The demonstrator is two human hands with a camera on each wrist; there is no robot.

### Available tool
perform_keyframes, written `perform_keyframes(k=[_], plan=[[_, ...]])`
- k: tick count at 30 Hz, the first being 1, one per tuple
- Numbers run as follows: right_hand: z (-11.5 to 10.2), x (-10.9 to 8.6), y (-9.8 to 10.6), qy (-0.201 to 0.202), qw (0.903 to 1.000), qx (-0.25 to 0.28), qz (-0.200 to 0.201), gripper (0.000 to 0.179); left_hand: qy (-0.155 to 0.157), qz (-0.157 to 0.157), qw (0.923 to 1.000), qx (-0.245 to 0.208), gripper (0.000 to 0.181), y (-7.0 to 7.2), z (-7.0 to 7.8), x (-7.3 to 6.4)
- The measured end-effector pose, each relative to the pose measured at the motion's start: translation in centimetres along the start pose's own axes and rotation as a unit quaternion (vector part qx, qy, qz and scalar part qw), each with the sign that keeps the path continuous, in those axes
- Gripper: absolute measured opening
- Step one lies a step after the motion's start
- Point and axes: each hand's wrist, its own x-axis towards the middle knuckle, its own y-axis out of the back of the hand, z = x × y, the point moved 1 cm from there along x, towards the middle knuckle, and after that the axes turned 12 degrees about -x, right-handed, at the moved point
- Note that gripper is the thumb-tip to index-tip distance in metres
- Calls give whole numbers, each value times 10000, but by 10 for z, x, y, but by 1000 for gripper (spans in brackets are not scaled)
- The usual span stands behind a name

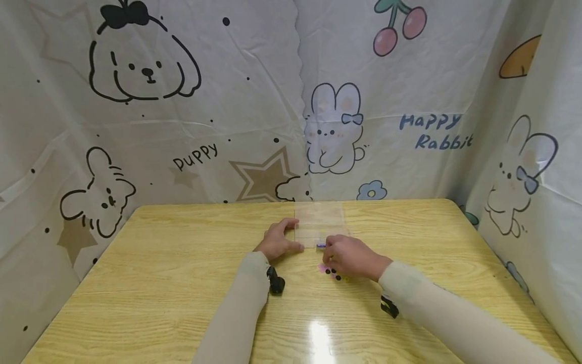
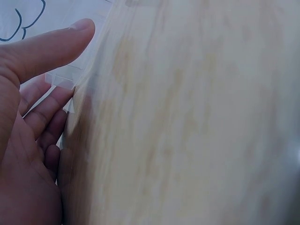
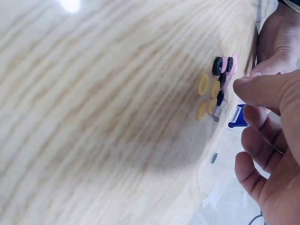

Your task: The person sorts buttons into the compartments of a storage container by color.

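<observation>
While seemingly steadying clear box (image 1: 318,218) from nine o'clock with relaxed left hand (image 1: 275,240), next confirm indiscernible grip of right hand (image 1: 352,255) on blue piece (image 1: 321,246).

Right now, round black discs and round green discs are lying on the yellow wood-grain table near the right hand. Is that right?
Not green: the right wrist view shows round yellow discs, lying with the round black discs on the yellow wood-grain table near the right hand.

A cartoon-printed pale cloth (image 1: 254,101) hangs behind a wood-grain table (image 1: 136,283) with a bright reflection (image 1: 322,344).
</observation>
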Motion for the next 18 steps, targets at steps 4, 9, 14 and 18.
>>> perform_keyframes(k=[4,9,14,18], plan=[[2,-2,-4,49,9999,-101,102,4,-25,5,10000,36,75,0,0,0],[2,-3,-7,-32,9999,-82,60,5,-39,2,10000,48,75,-1,0,0],[1,-3,-6,-48,10000,-15,40,5,-54,18,10000,39,75,-1,-1,1],[1,-4,-6,-100,9999,75,-15,5,-28,23,10000,-1,75,-1,-2,3]])
